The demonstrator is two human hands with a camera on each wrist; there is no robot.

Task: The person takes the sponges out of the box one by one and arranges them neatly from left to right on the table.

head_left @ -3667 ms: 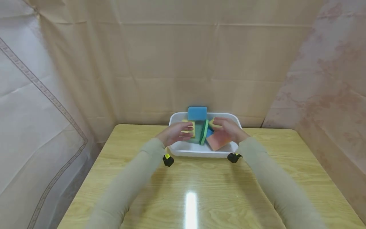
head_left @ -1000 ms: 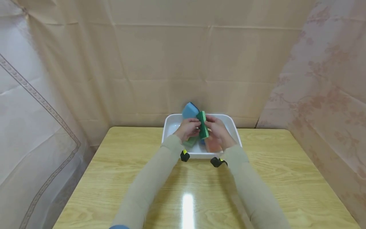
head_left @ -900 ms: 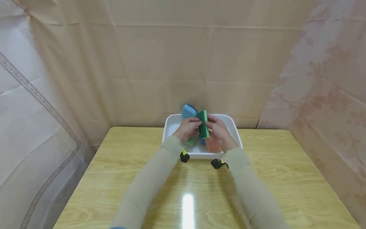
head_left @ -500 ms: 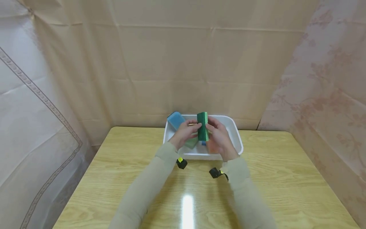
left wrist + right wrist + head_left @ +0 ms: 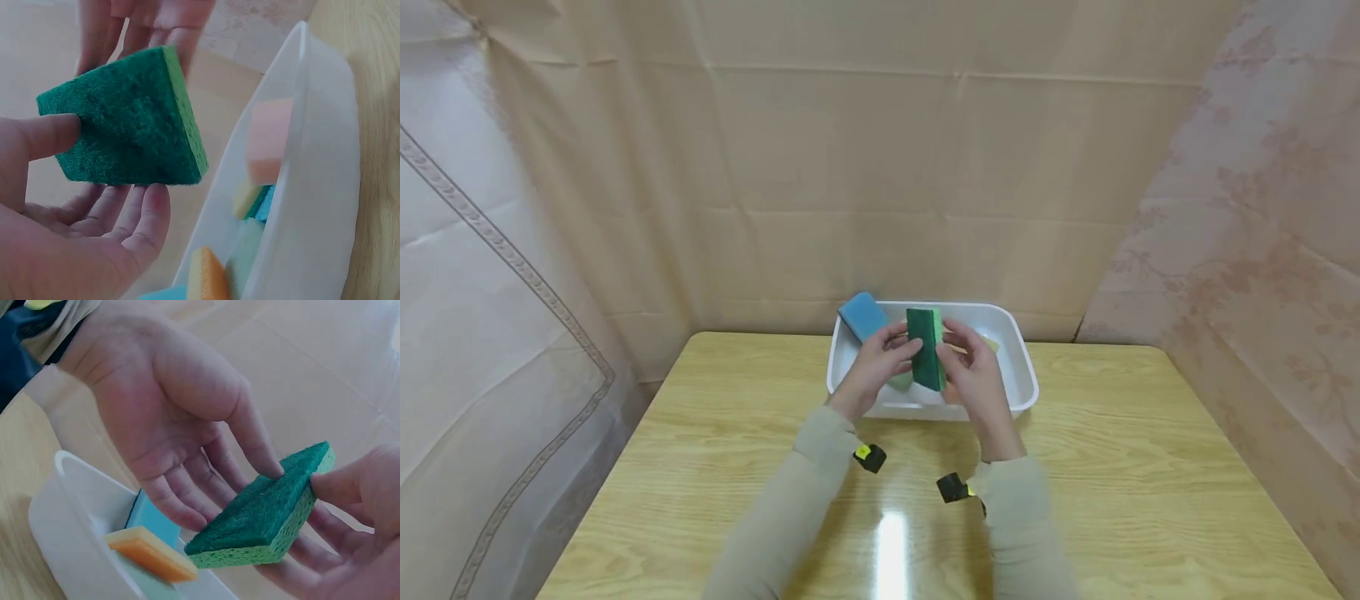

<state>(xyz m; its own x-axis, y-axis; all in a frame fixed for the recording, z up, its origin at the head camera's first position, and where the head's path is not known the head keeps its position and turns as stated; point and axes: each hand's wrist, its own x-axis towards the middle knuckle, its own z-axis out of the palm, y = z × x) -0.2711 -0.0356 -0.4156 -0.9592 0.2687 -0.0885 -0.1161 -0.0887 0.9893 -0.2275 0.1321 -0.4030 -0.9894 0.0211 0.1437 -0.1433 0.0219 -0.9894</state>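
Above the near edge of a white plastic tub [image 5: 1022, 379], at the twelve o'clock end of a pale wooden worktop [image 5: 715, 467], two hands hold one green sponge [image 5: 926, 358] between them, lifted clear of the tub. The left hand [image 5: 874, 367] has its thumb pressed on the dark scouring face, fingers cupped underneath. The right hand [image 5: 972, 377] pinches the opposite edge, thumb on top and fingers below.

To handle it well, I judge a light grip on opposite edges is best: the sponge is soft and would buckle if squeezed hard, and keeping it over the tub means a slip lands inside.

A blue sponge [image 5: 862, 316] leans on the tub's rim at about ten o'clock. Inside lie an orange sponge [image 5: 151, 552], a pink one [image 5: 269, 139] and yellow and blue pieces, but the hands and the frosted wall hide much of them, so their number is unclear. The tub floor is mostly hidden, and the sleeves [image 5: 805, 492] are cut off at the lower edge.
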